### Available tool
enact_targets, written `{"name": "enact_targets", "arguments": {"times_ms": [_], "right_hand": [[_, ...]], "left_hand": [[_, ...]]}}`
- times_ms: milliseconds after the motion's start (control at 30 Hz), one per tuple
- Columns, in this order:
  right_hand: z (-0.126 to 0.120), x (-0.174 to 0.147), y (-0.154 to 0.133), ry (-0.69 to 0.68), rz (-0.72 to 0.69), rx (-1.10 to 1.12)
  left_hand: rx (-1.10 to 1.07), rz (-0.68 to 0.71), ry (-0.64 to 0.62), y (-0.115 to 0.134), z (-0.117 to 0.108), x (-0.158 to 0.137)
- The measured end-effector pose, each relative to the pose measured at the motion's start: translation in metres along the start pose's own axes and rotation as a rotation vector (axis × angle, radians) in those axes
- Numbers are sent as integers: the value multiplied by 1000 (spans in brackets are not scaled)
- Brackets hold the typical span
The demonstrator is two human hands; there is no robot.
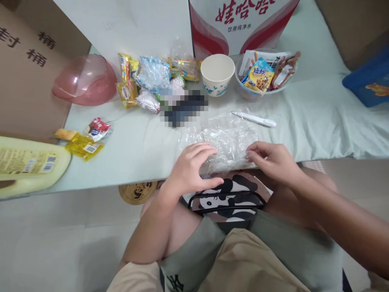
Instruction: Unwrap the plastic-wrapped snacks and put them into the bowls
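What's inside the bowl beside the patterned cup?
A white packet, a blue-and-yellow cookie packet and a reddish packet show on top; anything beneath is covered.

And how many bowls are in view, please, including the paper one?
3: the pink bowl at left; the paper bowl, beyond the clear plastic; and, at that bowl's right, the translucent bowl with snack packets. Others may be hidden.

1. Plastic film lay on the cloth, at clock centre.
2. Tool: two o'clock.
3. At twelve stood a cup, a carton behind.
4. At one, a bowl held packets.
5. A snack pile lay towards ten, left of it a basin.
6. Wrappers lay at nine.
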State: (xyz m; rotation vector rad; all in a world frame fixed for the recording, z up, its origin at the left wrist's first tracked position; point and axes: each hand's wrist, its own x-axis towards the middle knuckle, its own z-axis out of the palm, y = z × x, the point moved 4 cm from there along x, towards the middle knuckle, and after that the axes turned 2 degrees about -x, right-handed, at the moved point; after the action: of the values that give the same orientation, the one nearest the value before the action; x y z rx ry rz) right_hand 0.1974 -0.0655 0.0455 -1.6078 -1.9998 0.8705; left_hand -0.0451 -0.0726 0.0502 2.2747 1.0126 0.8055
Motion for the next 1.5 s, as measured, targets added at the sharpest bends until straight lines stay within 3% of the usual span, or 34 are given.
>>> {"name": "enact_targets", "arguments": {"times_ms": [100, 200, 333, 400, 500, 600, 733, 833, 933, 1133, 1167, 1233, 1300, 1367, 1433, 1500], "right_hand": [[2, 23, -1, 45, 82, 95], [4, 39, 8, 58, 59, 182], [-3, 43, 28, 77, -126, 410], [-8, 40, 37, 77, -183, 479], [-12, 34, 47, 67, -168, 491], [-12, 33, 49, 113, -76, 439], [-6, 37, 43, 153, 73, 328], [-1, 42, 37, 172, 83, 310], [1, 43, 36, 176, 75, 348], [-3, 42, 42, 114, -81, 584], [-3, 43, 43, 114, -87, 597], [-1, 43, 46, 134, -48, 579], [4, 44, 47, 143, 15, 517], [9, 44, 44, 106, 36, 455], [13, 42, 39, 38, -18, 437], [10, 39, 36, 2, -116, 462]], "left_hand": [[72, -130, -72, -2, 10, -2], [-35, -266, 133, -19, -2, -3], [-460, -455, 451, -50, -22, -6], [-619, -576, 566, -64, -23, -6], [-672, -701, 656, -77, -20, -5], [-549, -528, 590, -73, -23, -1], [-198, -51, 226, -36, -19, 2], [-6, 58, 131, -18, -8, 2], [-38, -57, 259, -21, -2, 6], [-582, -666, 655, -71, -9, -1], [-623, -688, 685, -76, -12, -2], [-610, -584, 646, -75, -17, -1], [-493, -412, 493, -66, -17, 3], [-358, -339, 373, -57, -11, 6], [-314, -398, 375, -56, -6, 6], [-395, -483, 488, -61, -6, 6]]}}
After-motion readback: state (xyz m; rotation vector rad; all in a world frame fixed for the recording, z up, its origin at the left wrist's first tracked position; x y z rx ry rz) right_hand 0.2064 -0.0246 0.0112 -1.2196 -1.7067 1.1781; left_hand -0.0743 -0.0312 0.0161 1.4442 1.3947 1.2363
